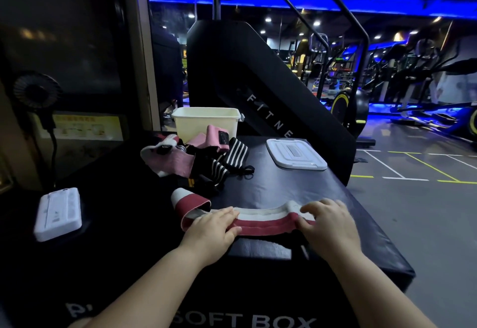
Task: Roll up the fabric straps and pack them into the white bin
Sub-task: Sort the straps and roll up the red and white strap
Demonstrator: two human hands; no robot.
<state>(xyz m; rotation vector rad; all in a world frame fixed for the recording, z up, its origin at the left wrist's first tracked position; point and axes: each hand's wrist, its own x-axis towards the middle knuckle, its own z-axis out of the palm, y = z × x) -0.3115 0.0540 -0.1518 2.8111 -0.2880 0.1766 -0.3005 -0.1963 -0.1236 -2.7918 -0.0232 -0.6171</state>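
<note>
A red and white fabric strap (260,220) lies stretched across the front of the black soft box (322,188). Its left end curls up in a loop. My left hand (215,227) lies on the strap's left part, fingers on top and thumb at the near edge. My right hand (326,218) grips the strap's right end, fingers curled over the fabric. A pile of pink, black and striped straps (201,157) sits further back. Behind the pile stands the white bin (206,121), open at the top.
The bin's white lid (295,153) lies at the back right of the box. A white flat device (58,213) lies at the left, with a small black fan (36,91) behind it. A black stair machine (258,90) rises behind the bin. The box's edge drops off at right.
</note>
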